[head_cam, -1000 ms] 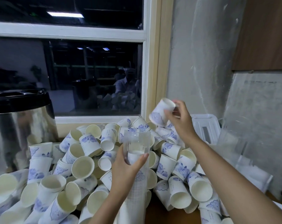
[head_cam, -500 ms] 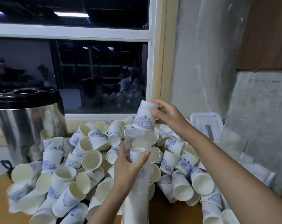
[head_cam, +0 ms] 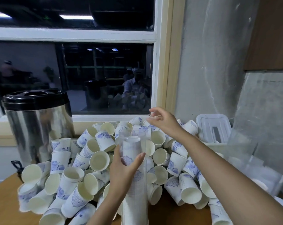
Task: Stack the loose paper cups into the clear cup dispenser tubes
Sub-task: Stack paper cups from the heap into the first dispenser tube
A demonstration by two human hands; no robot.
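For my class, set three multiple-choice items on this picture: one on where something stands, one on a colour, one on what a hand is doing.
1. Where does the steel urn stand, relative to the pile of paper cups?
A. to its left
B. to its right
C. on top of it

2. What colour is the print on the paper cups?
A. red
B. blue
C. green

3. What is the left hand doing?
A. it grips the clear tube
B. it hangs open, holding nothing
C. it grips a single paper cup

Answers:
1 A: the urn stands at the left edge of the pile, under the window.
2 B: every printed cup wall shows a blue pattern on white.
3 A: its fingers and thumb curl round the upright tube.
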